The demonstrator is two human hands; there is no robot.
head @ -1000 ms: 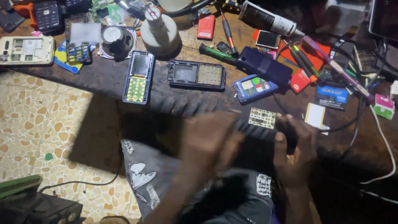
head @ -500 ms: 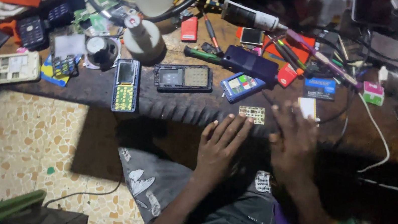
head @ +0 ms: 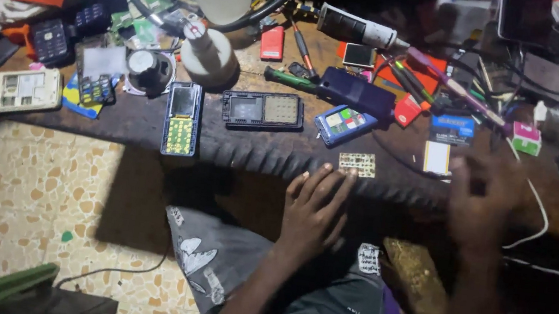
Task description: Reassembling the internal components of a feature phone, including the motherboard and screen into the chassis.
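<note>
- Since half a second ago, right hand [head: 483, 203] has swung out rightward, now blurred over the dark wooden workbench edge [head: 258, 153], near the small white card [head: 437, 157]; its fingers cannot be told
- Left hand [head: 316, 208] lies flat, fingers loosely apart, empty; fingertips just beside the small gold keypad sheet [head: 357, 164]
- Blue open phone body [head: 344, 124] sits beyond that sheet

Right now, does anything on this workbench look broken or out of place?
Several phones lie opened up: a black one and a white one show bare insides, and a loose keypad sheet sits at the bench edge by the left hand. The right hand is blurred.
</note>
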